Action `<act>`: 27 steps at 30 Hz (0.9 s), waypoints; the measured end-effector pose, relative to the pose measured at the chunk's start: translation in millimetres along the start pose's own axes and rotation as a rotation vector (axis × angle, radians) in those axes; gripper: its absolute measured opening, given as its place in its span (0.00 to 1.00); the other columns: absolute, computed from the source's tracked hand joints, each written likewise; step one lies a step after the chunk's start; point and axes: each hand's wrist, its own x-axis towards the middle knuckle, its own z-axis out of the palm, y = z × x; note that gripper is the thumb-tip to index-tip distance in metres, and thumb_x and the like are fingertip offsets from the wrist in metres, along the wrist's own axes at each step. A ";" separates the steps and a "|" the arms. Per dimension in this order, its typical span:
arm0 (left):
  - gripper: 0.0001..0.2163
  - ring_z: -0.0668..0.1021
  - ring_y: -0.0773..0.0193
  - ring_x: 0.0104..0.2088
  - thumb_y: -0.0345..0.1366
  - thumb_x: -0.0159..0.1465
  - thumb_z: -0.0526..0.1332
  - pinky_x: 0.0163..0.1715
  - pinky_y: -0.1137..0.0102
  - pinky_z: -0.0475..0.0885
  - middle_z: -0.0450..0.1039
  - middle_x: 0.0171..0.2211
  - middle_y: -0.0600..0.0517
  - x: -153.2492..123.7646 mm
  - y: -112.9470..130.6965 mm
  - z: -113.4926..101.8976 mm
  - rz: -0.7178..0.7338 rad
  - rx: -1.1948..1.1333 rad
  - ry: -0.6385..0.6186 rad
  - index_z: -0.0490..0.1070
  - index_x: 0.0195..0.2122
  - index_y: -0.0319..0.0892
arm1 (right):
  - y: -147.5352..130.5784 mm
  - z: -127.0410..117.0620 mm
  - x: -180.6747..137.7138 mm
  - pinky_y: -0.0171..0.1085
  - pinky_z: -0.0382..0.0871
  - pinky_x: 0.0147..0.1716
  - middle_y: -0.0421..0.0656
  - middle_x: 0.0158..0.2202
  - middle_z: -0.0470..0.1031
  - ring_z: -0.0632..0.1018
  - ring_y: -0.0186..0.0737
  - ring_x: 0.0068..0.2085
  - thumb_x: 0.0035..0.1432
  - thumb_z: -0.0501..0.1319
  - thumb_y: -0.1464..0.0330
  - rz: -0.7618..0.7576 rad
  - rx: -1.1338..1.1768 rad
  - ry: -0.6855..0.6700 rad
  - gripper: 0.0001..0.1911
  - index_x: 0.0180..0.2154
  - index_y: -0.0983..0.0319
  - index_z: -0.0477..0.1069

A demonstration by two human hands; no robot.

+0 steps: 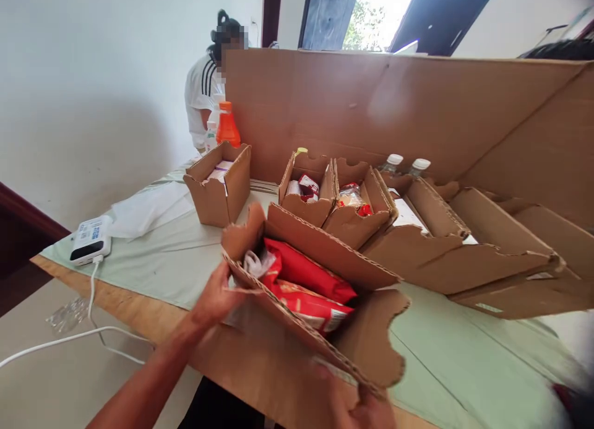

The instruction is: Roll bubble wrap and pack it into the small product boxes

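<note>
Between my two hands a cardboard box (371,348) is held at a slant over the near edge of the table. Red snack bags (306,271) and a crumpled whitish plastic piece (258,263) lie inside it. My left hand (221,296) grips the box's near left side, thumb by the rim. Low at the box's right end, my right hand (357,404) is closed on its lower edge; it is blurred and partly cut off by the frame.
Several cardboard boxes with goods (309,209) stand behind, before a tall cardboard panel (325,101). A separate box (223,197) stands left, near an orange bottle (227,127). A white power bank (91,238) with a cable lies at the table's left edge. A person (199,95) sits beyond.
</note>
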 end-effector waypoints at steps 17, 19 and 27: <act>0.32 0.59 0.48 0.72 0.54 0.70 0.54 0.73 0.53 0.51 0.56 0.72 0.45 -34.0 -23.1 -17.6 -0.085 0.126 0.021 0.59 0.71 0.42 | 3.0 52.2 77.2 0.34 0.70 0.20 0.44 0.31 0.80 0.77 0.39 0.26 0.64 0.60 0.59 -0.156 0.068 -0.438 0.11 0.39 0.60 0.75; 0.34 0.61 0.47 0.71 0.56 0.68 0.55 0.72 0.53 0.53 0.60 0.71 0.45 -15.2 -14.8 -17.2 -0.060 0.122 0.016 0.62 0.69 0.40 | 0.3 61.7 85.3 0.35 0.70 0.23 0.44 0.31 0.80 0.76 0.39 0.26 0.63 0.60 0.59 -0.138 0.085 -0.467 0.12 0.35 0.59 0.75; 0.30 0.65 0.47 0.69 0.58 0.71 0.49 0.70 0.54 0.59 0.66 0.68 0.49 -9.4 -8.9 -31.6 0.066 -0.141 0.022 0.65 0.68 0.45 | -24.5 95.2 115.8 0.35 0.64 0.26 0.40 0.25 0.78 0.76 0.40 0.25 0.54 0.67 0.58 -0.031 -0.067 -0.514 0.12 0.31 0.58 0.70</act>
